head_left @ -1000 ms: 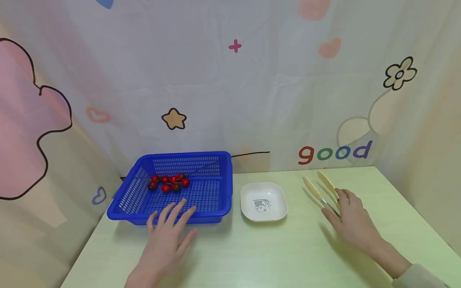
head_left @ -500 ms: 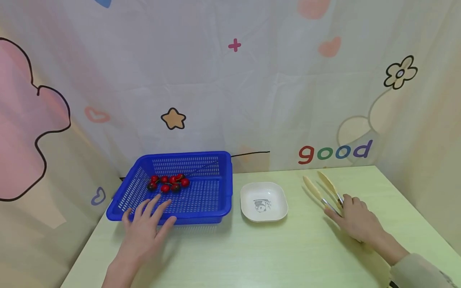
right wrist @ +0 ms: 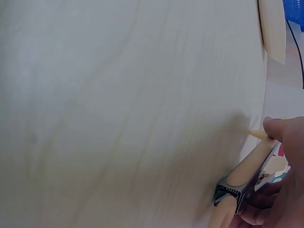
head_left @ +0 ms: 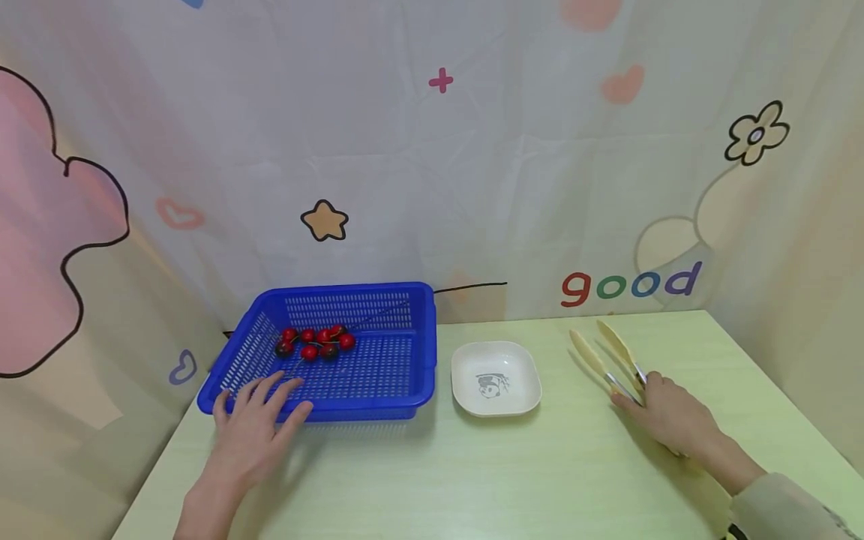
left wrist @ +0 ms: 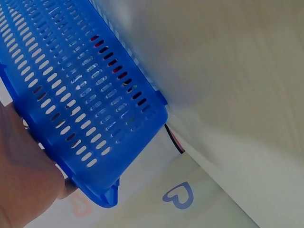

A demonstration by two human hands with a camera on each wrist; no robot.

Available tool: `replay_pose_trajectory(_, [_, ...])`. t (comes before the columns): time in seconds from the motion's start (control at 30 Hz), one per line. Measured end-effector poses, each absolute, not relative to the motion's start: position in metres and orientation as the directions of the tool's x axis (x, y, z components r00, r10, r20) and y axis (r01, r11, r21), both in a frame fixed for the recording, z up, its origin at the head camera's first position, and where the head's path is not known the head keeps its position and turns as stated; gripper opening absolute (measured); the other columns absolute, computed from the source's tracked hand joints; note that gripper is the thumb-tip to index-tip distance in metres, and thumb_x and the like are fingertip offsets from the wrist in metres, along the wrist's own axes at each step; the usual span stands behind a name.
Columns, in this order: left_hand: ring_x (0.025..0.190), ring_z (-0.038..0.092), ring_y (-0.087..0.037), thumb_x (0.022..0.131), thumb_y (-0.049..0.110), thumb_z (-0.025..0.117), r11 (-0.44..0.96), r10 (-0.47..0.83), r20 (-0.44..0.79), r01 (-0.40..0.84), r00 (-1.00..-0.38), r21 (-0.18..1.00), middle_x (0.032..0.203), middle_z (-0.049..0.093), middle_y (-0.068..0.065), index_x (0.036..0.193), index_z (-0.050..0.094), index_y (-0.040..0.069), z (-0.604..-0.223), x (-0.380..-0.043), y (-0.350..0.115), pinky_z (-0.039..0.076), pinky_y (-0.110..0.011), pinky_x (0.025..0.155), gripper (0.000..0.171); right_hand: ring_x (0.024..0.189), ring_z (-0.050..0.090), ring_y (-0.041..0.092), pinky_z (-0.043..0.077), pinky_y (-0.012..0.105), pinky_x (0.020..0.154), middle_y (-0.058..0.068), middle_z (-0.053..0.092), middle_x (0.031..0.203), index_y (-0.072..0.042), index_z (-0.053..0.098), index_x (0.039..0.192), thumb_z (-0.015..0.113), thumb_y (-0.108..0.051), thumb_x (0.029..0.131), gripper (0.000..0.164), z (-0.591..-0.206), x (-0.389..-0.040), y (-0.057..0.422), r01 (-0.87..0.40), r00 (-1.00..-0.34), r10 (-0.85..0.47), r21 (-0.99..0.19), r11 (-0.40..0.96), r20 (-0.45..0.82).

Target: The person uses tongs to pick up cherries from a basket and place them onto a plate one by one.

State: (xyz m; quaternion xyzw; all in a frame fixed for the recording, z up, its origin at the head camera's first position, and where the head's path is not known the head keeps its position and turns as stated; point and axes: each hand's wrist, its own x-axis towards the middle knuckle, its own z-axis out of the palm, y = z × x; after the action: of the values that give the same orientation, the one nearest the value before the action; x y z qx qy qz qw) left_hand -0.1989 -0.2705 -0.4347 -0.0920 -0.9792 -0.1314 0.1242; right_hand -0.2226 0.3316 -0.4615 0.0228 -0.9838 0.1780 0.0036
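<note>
A blue plastic basket (head_left: 398, 405) stands at the left, with several red and dark cherries (head_left: 309, 352) inside. Over its near left rim lies my left hand (head_left: 246, 439), fingers spread and loosely bent; in the left wrist view this hand (left wrist: 28, 175) is right at the rim, its fingertips hidden behind the basket wall (left wrist: 80, 104). At the right, my right hand (head_left: 678, 416) grips a pair of tongs (head_left: 589, 354) by its metal arms. The tongs' two cream tips are spread apart and point away from me. In the right wrist view, the thumb presses along the tongs (right wrist: 249, 166).
Between the basket and the tongs sits a shallow white dish (head_left: 505, 367) with a panda print. Behind the pale wooden table (head_left: 486, 480) hangs a patterned curtain (head_left: 405, 150), which also closes off both sides.
My left hand has moved left along the basket's near side onto its left part. The right hand has slid a little back along the tongs and closed round them. Basket, cherries and dish have stayed put.
</note>
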Motion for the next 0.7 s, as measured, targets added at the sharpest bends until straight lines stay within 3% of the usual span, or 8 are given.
replay_pose_trajectory(0.4, [0.136, 0.034, -0.05, 0.105, 0.06, 0.042, 0.949, 0.117, 0.271, 0.188, -0.956, 0.254, 0.145, 0.05, -0.024, 0.139, 0.061, 0.012, -0.4357, -0.2021, -0.2772, 0.006, -0.081, 0.102, 0.061, 0.057, 0.046, 0.021, 0.036, 0.036, 0.048, 0.005, 0.045, 0.07, 0.003, 0.047, 0.094, 0.057, -0.052, 0.102, 0.057, -0.4643, -0.2207, 0.3313, -0.062, -0.998, -0.054, -0.39, 0.919, 0.032])
replay_pose_trajectory(0.7, [0.134, 0.036, -0.048, 0.106, 0.059, 0.042, 0.948, 0.12, 0.267, 0.19, -0.956, 0.256, 0.141, 0.052, -0.025, 0.138, 0.062, 0.011, -0.4347, -0.2021, -0.2761, 0.008, -0.081, 0.101, 0.061, 0.067, 0.05, 0.025, 0.039, 0.038, 0.053, 0.011, 0.05, 0.083, 0.014, 0.044, 0.115, 0.051, -0.049, 0.106, 0.065, -0.4603, -0.2253, 0.3296, -0.123, -0.991, -0.092, -0.411, 0.903, 0.095])
